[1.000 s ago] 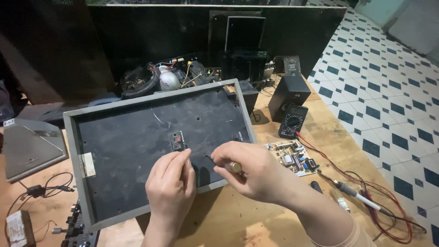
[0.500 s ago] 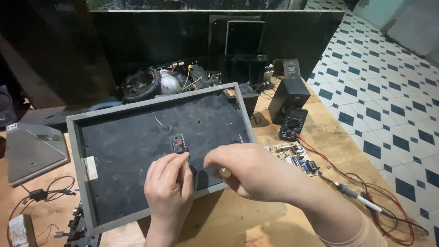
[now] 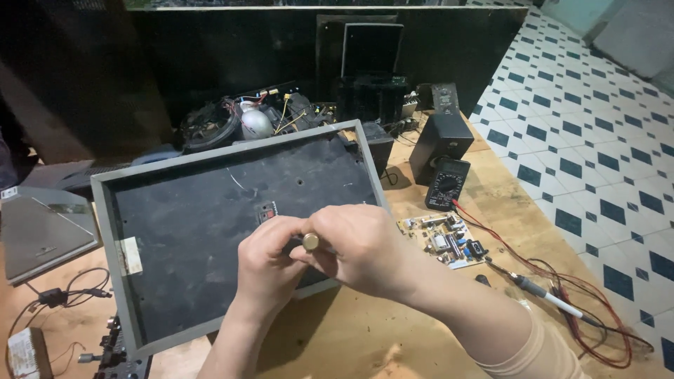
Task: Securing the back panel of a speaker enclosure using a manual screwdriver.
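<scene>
1. A small round brass-coloured knob (image 3: 310, 242) shows between the two hands, over the near edge of the panel.
2. The right hand (image 3: 358, 249) is closed around the knob, with fingers curled over it.
3. The left hand (image 3: 270, 267) is curled just beside it, touching the right; whether it grips anything cannot be told.
4. The grey-framed black panel (image 3: 210, 210) lies flat like a shallow tray, holding only a small red-marked part (image 3: 267, 210).
5. A multimeter (image 3: 447, 184) and a circuit board (image 3: 446, 240) lie to the right.
</scene>
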